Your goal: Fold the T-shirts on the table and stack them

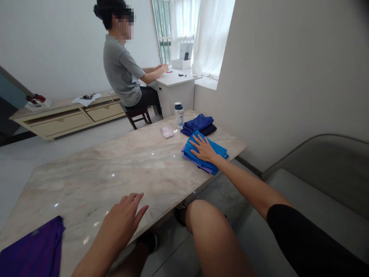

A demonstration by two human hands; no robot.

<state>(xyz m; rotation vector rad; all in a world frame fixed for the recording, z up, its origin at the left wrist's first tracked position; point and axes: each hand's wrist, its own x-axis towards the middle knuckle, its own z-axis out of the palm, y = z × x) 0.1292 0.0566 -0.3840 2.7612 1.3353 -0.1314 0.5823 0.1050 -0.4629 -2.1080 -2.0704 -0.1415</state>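
My right hand [204, 149] lies flat with fingers spread on a stack of folded cloth, whose top piece is a bright blue folded garment [218, 148]. A lilac folded garment [187, 156] shows at its lower edge. Just behind this stack sits a dark blue folded garment [198, 123]. My left hand [127, 215] hovers over or rests near the table's front edge, thumb apart from the fingers, holding nothing. At the near left corner is a purple folded garment [34, 246], apart from my left hand.
The marble-topped table [95, 169] spans the view. A clear bottle [179, 115] and a small pinkish item [167, 132] stand near its far end. Another person [122, 69] sits at a white desk [178, 79]. A grey sofa [300, 196] is at the right, a low cabinet [69, 119] behind.
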